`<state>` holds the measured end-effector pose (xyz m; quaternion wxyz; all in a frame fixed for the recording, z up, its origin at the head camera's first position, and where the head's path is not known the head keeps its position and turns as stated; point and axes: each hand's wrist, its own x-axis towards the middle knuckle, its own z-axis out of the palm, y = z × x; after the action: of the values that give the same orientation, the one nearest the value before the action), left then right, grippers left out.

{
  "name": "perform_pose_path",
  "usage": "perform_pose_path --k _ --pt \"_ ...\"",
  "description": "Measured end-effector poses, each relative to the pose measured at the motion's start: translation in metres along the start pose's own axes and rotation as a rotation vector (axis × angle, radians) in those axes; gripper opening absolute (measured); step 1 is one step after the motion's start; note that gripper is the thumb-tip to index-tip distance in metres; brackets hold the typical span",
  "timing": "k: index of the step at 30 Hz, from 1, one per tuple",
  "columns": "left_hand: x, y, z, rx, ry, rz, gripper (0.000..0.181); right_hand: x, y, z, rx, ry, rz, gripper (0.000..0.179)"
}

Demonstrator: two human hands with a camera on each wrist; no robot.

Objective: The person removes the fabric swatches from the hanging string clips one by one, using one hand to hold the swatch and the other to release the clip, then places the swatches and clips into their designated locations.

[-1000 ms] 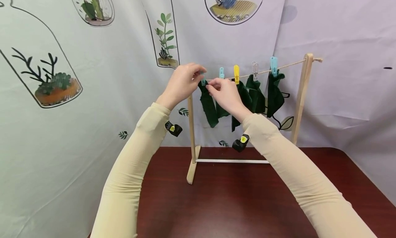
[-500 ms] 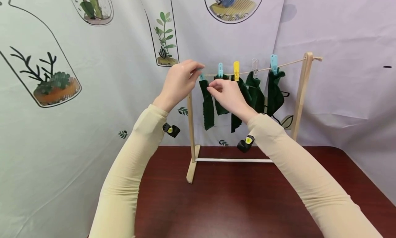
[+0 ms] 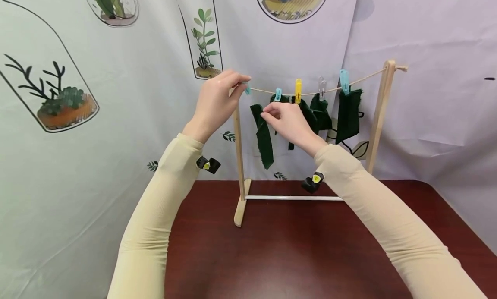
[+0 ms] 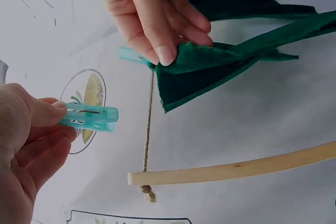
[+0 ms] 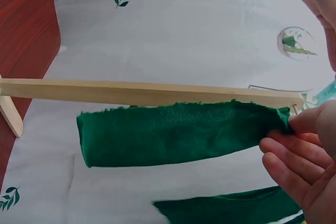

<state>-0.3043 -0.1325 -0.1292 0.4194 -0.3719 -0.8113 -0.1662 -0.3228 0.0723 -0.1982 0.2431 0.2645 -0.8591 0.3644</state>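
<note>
Between thumb and fingers my left hand pinches a light blue clothespin, which is off the line near the left post. My right hand pinches the top corner of a dark green cloth; in the right wrist view the cloth hangs free from those fingertips. Just beyond the right hand, other green cloths hang from the rope by a blue clothespin, a yellow clothespin, a clear clothespin and a larger blue clothespin.
The rope runs between a left wooden post and a right wooden post. A white bar joins the stand low down, on a dark red table. Behind hangs a printed white curtain.
The left hand has moved left and slightly up, taking the blue clothespin off the cloth and line. The green cloth has come away from the rope and now hangs from the right hand.
</note>
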Motion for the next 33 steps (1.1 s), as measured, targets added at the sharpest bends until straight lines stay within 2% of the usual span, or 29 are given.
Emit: perform_pose_path --k 7,18,25,33 --pt "-0.023 -0.001 0.0 -0.036 -0.013 -0.01 0.023 -0.016 0.006 -0.006 0.015 -0.016 -0.016 0.024" --pt "-0.061 0.001 -0.015 -0.051 0.051 -0.016 0.026 -0.047 0.027 -0.03 -0.001 0.023 0.0 0.021" --pt "-0.084 0.002 -0.028 -0.021 0.059 -0.058 0.028 -0.067 0.042 -0.05 -0.026 0.057 0.045 0.023" --pt "-0.11 -0.001 -0.046 -0.033 0.073 -0.093 0.03 -0.09 0.058 -0.083 -0.064 0.132 0.094 0.025"
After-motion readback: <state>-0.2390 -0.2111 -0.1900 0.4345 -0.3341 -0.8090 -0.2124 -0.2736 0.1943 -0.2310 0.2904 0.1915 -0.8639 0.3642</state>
